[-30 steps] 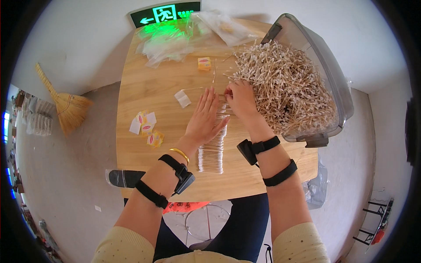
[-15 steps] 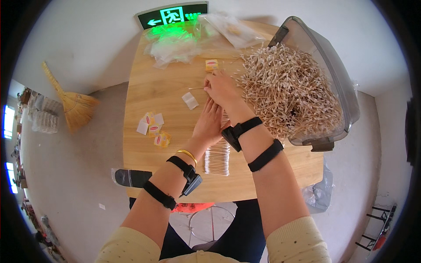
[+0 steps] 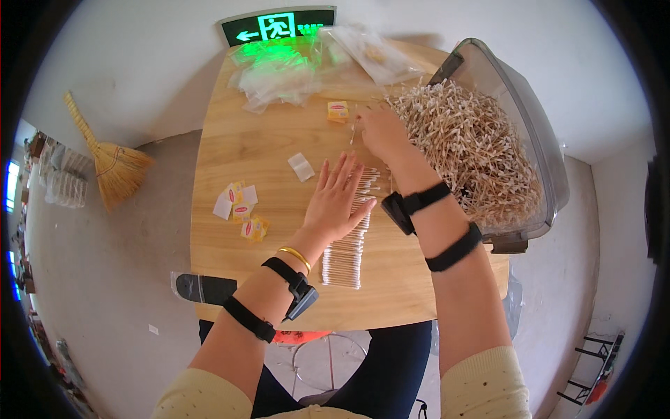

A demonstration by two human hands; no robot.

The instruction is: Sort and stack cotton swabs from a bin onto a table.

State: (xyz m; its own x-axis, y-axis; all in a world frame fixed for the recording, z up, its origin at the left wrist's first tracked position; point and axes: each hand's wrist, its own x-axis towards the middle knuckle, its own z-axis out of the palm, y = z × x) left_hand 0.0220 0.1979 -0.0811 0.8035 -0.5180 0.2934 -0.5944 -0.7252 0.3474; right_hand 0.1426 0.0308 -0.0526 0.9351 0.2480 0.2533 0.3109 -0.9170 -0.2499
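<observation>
My left hand [image 3: 335, 199] lies flat, fingers spread, over the upper part of a neat row of cotton swabs [image 3: 342, 262]. The swabs lie side by side on the table, and my palm and fingers hide some of them. Farther up, my right hand [image 3: 385, 133] has its fingers closed around a single cotton swab [image 3: 354, 127], which points roughly away from me. Just right of that hand is a big heap of loose cotton swabs [image 3: 474, 153], spilling from a grey plastic bin [image 3: 551, 157] tipped on its side.
Small yellow-and-white cards [image 3: 241, 211] lie at the left, a white folded paper [image 3: 301, 167] nearer the middle. A yellow stack of cards [image 3: 338, 110] sits beyond my hands. Clear plastic bags [image 3: 279, 80] cover the far edge below a lit exit sign [image 3: 278, 26]. A broom [image 3: 118, 167] leans at left.
My right hand has moved right, toward the heap, and its swab has turned from sideways to lengthwise. My left hand's fingers have spread, uncovering more swabs at the row's far end.
</observation>
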